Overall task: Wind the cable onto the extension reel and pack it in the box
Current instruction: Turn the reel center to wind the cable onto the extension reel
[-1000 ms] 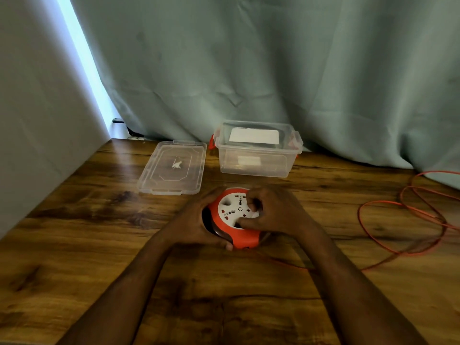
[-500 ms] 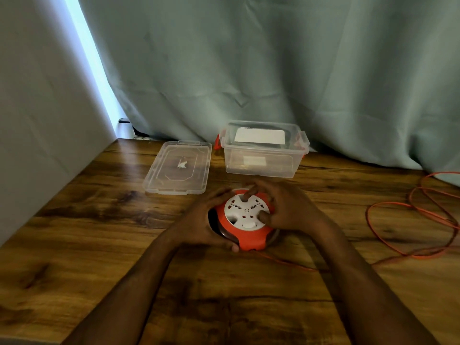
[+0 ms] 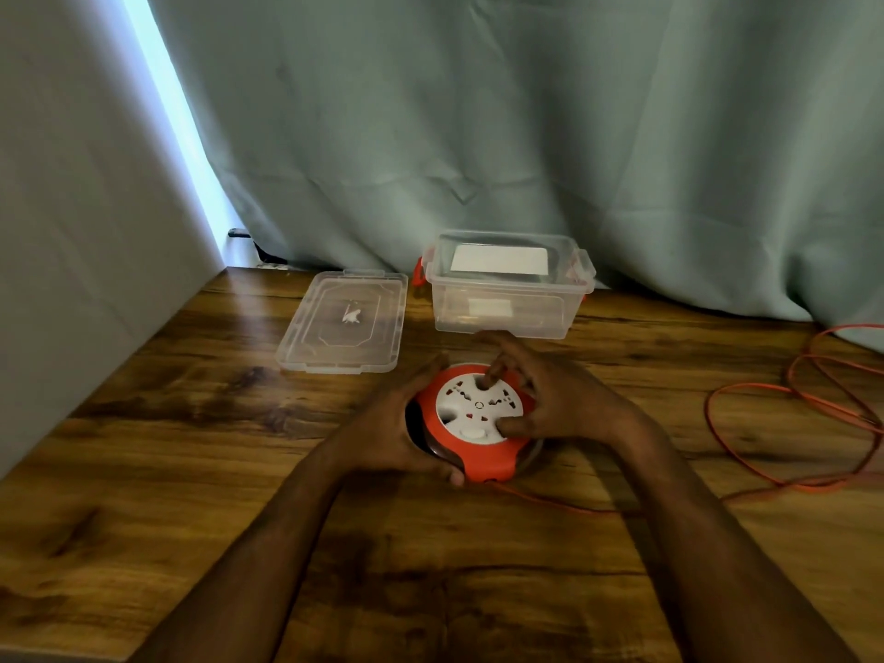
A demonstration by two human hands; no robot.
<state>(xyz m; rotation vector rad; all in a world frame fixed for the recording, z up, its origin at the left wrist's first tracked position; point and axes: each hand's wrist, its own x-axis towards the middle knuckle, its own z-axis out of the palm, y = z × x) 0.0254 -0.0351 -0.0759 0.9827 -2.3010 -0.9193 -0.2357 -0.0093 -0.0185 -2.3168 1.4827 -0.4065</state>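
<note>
The left hand (image 3: pixel 392 433) grips the reel's (image 3: pixel 478 423) left side while the right hand (image 3: pixel 555 399) pinches its white face, cable (image 3: pixel 775 480) trailing rightward.

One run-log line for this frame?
stage: winding | left hand grips reel | right hand fingers on white dial | cable mostly loose | box open

The orange cable (image 3: pixel 784 423) runs off the right edge; the hands hide the reel's (image 3: pixel 478 423) sides.
</note>
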